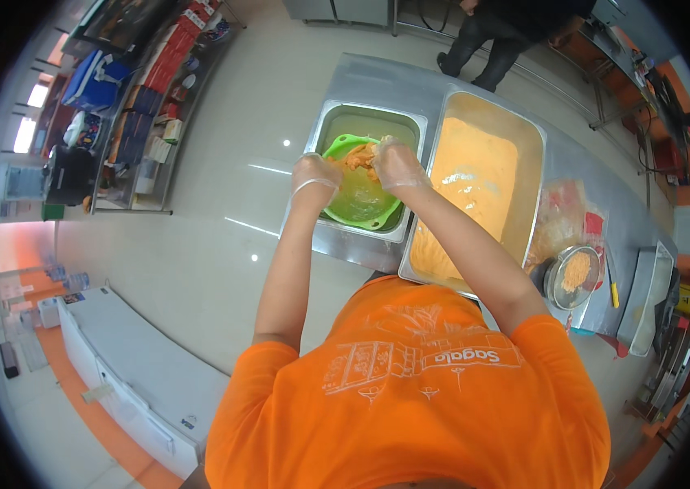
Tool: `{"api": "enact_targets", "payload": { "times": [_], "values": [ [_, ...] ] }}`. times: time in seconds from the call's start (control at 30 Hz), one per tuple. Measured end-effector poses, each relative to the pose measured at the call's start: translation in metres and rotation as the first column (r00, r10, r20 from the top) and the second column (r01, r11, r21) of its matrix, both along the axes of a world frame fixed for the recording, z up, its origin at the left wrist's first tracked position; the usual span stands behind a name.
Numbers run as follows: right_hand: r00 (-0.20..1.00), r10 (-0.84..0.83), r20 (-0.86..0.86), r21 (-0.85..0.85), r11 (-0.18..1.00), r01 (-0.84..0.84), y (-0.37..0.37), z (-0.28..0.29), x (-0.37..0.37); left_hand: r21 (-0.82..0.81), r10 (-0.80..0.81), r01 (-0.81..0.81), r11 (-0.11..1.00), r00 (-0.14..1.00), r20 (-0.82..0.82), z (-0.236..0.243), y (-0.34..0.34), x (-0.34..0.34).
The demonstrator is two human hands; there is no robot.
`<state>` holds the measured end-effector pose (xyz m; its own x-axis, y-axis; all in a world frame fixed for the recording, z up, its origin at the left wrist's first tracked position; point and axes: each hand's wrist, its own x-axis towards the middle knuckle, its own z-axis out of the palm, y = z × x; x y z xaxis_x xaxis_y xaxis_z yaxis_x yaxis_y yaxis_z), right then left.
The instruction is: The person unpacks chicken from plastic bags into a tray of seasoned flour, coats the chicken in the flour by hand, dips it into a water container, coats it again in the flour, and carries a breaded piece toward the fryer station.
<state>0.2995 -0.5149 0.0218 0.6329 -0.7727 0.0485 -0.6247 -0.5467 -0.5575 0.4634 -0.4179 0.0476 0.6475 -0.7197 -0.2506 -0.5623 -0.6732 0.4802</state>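
Note:
My left hand (316,178), in a clear plastic glove, is curled at the left side of a green perforated bowl (376,218); what its fingers hold is hidden. My right hand (398,169), gloved too, grips orange, batter-coated food (361,157) over the bowl's upper right part. The bowl sits in a steel pan (404,118) of cloudy yellowish-green liquid. Right beside it, under my right forearm, lies a larger steel pan (537,159) of pale orange batter (475,171).
The steel table (563,163) also bears plastic bags (557,216), a mesh sieve (573,275) with crumbs, a yellow-handled tool (612,285) and an empty tray (646,301). A person (492,45) stands beyond it. Shelving (149,106) is at left, a white chest freezer (133,359) lower left.

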Motion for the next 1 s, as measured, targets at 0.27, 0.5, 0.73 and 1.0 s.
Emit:
{"api": "enact_targets", "payload": {
  "times": [0.27, 0.5, 0.73, 1.0],
  "values": [
    [0.891, -0.439, 0.116, 0.504, 0.799, 0.328, -0.012, 0.028, -0.072, -0.006, -0.080, 0.080, 0.997, 0.973, -0.219, 0.050, -0.019, -0.057],
    [0.731, -0.650, -0.206, 0.349, 0.650, 0.676, 0.037, -0.033, -0.246, 0.008, -0.500, 0.517, 0.856, 0.831, -0.242, 0.011, -0.025, -0.183],
    [0.927, -0.165, -0.338, 0.567, 0.750, 0.340, 0.035, -0.036, -0.257, 0.113, -0.793, 0.788, 0.606, 0.609, 0.004, -0.114, 0.001, -0.223],
    [0.949, -0.307, -0.077, 0.046, 0.949, 0.311, -0.154, -0.147, -0.230, 0.141, -0.970, 0.970, 0.198, 0.174, 0.168, -0.103, 0.036, -0.192]
  ]
}}
